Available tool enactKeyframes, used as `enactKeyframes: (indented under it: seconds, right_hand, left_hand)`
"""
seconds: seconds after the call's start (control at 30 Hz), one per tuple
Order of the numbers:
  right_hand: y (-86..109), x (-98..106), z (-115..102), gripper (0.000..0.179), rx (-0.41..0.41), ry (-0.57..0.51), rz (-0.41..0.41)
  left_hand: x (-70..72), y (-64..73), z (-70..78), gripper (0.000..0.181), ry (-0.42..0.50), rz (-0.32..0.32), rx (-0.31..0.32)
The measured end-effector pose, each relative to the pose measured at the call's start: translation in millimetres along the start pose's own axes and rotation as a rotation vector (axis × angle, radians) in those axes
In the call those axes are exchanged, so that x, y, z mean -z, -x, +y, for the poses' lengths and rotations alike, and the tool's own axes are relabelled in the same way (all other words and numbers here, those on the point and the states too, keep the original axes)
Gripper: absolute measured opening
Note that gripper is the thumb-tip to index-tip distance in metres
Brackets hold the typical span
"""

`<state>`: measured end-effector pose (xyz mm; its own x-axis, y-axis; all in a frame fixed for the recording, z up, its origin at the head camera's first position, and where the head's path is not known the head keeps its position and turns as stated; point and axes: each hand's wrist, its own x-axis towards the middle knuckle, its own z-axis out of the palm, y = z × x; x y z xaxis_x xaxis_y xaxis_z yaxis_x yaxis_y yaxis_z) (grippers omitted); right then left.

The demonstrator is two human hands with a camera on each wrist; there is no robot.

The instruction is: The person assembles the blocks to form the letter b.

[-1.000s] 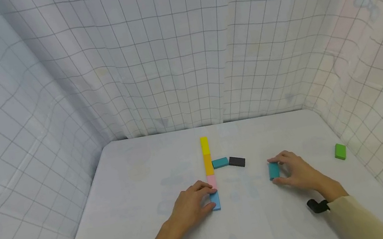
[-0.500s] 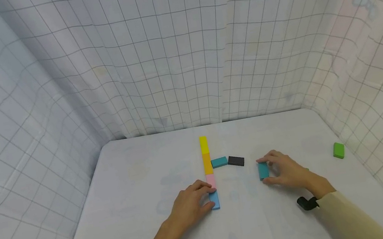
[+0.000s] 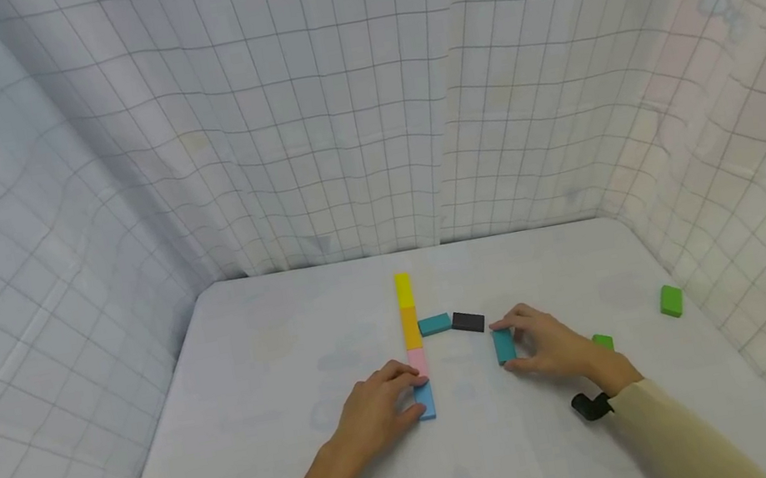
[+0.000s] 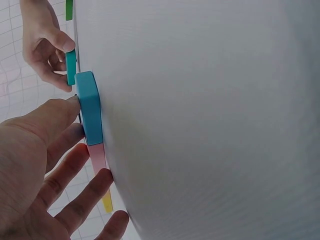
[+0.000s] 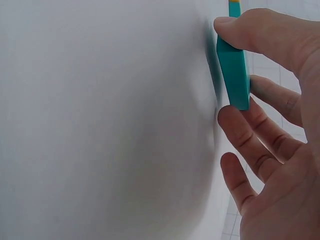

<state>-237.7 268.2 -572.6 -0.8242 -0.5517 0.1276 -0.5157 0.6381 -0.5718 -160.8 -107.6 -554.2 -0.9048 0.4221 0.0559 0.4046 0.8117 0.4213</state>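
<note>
In the head view my left hand (image 3: 381,408) rests at a light blue block (image 3: 425,403), the near end of a straight row. Thumb and fingertips touch it, as the left wrist view shows, with the other fingers spread. Beyond it in the row come a pink block (image 3: 417,363), an orange block (image 3: 411,328) and a yellow block (image 3: 403,290). My right hand (image 3: 545,345) pinches a teal block (image 5: 233,75) by its ends between thumb and fingers. Its shadow falls on the table apart from it. Just beyond lies a black block (image 3: 469,322), beside another teal block (image 3: 434,324) next to the orange one.
One green block (image 3: 671,301) lies near the right edge of the white table (image 3: 281,357). Another green block (image 3: 602,342) is partly hidden behind my right wrist. Grid-patterned curtains (image 3: 331,112) hang behind and along both sides.
My right hand has moved left with the teal block, closer to the black one. A green block has come into sight behind the right wrist. The left hand stays at the light blue block.
</note>
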Motion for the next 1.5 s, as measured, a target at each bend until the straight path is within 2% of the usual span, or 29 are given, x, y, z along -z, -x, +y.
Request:
enactKeyframes:
  seconds: [0.63,1.1,1.5]
  right_hand:
    - [-8.8,-7.1,-2.3,0.061,-0.032,0.006,-0.027]
    - [-9.2,-9.2,-0.4,0.053,-0.006,-0.006,0.005]
    - [-10.6,-9.3,-1.3,0.047,-0.018,-0.034,0.017]
  left_hand:
    - [-0.2,-0.6,-0.6,0.041,0.004,0.008,-0.005]
    - [0.7,-0.5,-0.4,0.042,0.015,-0.012,0.011]
    - [0.8,-1.1,-0.3,0.042,0.0,-0.014,0.007]
